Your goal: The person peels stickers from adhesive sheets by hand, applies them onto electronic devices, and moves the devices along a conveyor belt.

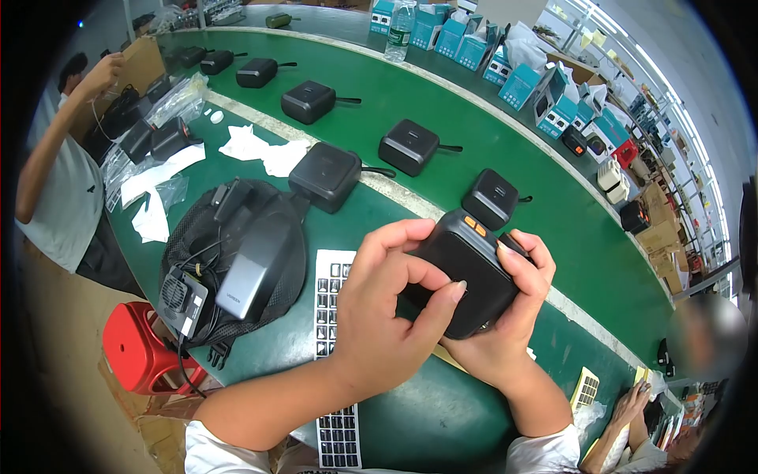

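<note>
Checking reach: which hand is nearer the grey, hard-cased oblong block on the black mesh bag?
Left. The left hand is right of the block, at the front of the boxy black device; the right hand is farther right, gripping its side.

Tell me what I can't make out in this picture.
In the head view:
Far side of the black device: turned away, behind the right hand.
Whether the left hand pinches anything: too small to tell.
Middle of the white sheet: behind the left forearm.
Fine print on the bottle: too small.

white elbow-length sleeves (225, 450), lightly creased; forearms (264, 401) bare; fingers (414, 270) bare, rounded nails (459, 291).
</note>
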The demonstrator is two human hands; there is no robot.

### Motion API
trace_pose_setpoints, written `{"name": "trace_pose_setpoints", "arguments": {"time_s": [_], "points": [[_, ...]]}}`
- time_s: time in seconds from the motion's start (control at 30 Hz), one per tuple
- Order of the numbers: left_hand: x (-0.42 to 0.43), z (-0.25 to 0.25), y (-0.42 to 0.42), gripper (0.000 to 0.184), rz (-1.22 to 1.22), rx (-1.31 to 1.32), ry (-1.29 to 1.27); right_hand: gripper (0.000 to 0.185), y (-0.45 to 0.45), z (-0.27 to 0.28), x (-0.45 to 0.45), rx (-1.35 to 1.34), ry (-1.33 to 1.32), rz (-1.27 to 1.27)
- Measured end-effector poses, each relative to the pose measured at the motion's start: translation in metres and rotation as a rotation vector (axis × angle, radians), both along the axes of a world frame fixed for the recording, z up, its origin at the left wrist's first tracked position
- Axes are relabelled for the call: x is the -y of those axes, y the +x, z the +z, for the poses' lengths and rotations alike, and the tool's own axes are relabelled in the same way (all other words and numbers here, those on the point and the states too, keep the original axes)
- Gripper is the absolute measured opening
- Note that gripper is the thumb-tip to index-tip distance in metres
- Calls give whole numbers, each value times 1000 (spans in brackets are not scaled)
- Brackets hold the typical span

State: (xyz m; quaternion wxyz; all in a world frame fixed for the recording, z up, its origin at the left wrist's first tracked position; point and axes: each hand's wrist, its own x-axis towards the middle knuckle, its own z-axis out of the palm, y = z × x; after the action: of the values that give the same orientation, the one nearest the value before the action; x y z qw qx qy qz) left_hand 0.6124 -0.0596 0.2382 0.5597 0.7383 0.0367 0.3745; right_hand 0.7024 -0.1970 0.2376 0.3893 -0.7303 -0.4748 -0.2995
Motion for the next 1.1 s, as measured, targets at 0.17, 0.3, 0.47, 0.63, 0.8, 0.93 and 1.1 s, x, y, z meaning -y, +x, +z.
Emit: {"name": "trace_pose_setpoints", "arguments": {"time_s": [0.17,0.3,0.47,0.63,0.8,0.93,1.1], "points": [[-4,-13,3,34,34,65,222,92,-1,-2,1,1,16,7],[0,-17,10,88,-210,149,-220,92,-3,-5,5,-38,58,132],[-1,-18,5,76,-499,-94,-333,99,23,-3,41,-130,-110,321],[-37,22,-52,65,-205,-696,520,110,111,-19,137,-650,-40,-119],[-18,-28,-103,70,-117,-833,1005,105,209,-80,234,-546,-83,-431],[-34,-41,-78,65,-58,-734,1133,99,221,-79,250,-810,-96,-343],[-13,-6,-26,30,-186,-599,1009,69,141,-11,167,-375,-437,-705]]}}
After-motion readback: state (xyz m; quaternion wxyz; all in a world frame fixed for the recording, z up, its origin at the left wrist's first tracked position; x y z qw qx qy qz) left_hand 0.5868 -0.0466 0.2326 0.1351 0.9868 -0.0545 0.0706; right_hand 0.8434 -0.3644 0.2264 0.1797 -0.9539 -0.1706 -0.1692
